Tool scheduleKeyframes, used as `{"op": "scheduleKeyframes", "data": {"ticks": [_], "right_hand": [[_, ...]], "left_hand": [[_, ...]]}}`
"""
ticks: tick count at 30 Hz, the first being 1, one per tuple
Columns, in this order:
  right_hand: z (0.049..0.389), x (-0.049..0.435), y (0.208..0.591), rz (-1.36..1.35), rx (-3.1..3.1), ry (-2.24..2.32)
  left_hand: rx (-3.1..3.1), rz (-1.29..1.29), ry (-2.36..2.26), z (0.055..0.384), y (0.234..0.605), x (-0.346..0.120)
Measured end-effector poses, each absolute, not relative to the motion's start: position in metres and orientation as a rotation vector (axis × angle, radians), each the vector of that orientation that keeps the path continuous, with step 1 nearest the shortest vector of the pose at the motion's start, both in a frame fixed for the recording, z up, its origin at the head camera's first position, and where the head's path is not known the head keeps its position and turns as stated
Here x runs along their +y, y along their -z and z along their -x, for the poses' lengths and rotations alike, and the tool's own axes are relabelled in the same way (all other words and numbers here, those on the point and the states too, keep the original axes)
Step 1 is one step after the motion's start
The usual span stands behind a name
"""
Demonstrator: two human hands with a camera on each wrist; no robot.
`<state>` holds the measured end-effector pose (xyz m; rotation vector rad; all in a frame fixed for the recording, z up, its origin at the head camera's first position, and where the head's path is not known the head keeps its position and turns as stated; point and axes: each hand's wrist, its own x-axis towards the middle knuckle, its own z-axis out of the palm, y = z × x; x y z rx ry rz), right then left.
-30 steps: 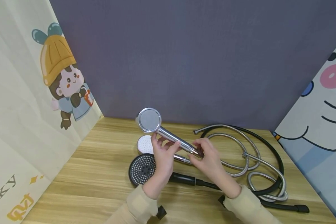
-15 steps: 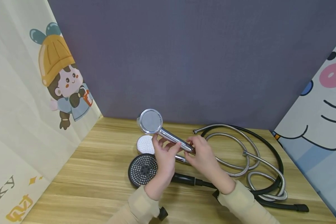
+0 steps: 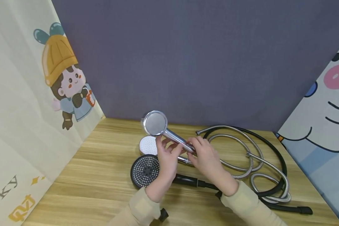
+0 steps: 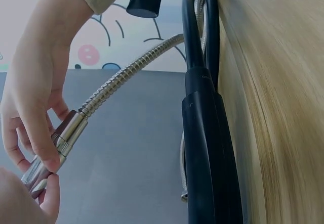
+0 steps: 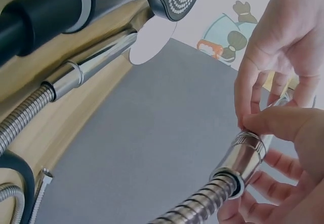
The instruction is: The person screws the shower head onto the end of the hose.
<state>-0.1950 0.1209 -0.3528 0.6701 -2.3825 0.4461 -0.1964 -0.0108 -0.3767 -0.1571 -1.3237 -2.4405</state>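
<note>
A chrome handheld showerhead (image 3: 156, 123) is held up at a slant above the table, its round face toward me. My left hand (image 3: 168, 158) holds its handle between thumb and fingers. At the lower end of the handle, my right hand (image 3: 208, 157) pinches the chrome hose connector (image 5: 240, 155). A ribbed metal shower hose (image 5: 202, 201) runs out of that connector, which meets the handle end. In the head view, my right fingers mostly hide the joint.
Below the hands on the wooden table (image 3: 96, 175) lie a black showerhead (image 3: 145, 172) and a white-faced one (image 3: 147, 145). Coiled metal hoses (image 3: 250, 169) and a black hose (image 3: 281, 160) spread to the right. A grey panel (image 3: 186, 62) stands behind.
My right hand has moved left and slightly up, closer to my left hand at the handle end. The chrome showerhead has shifted a little right and down.
</note>
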Motion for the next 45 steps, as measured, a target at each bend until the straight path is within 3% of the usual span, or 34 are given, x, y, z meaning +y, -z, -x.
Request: {"op": "scheduleKeyframes", "data": {"ticks": [16, 45], "right_hand": [[0.194, 0.119, 0.35, -0.648, -2.352, -0.319], [0.213, 0.146, 0.368, -0.84, -2.216, -0.908]], "left_hand": [[-1.306, 0.136, 2.443, 0.195, 0.377, -0.011], [-1.243, 0.133, 2.491, 0.198, 0.374, -0.014]]}}
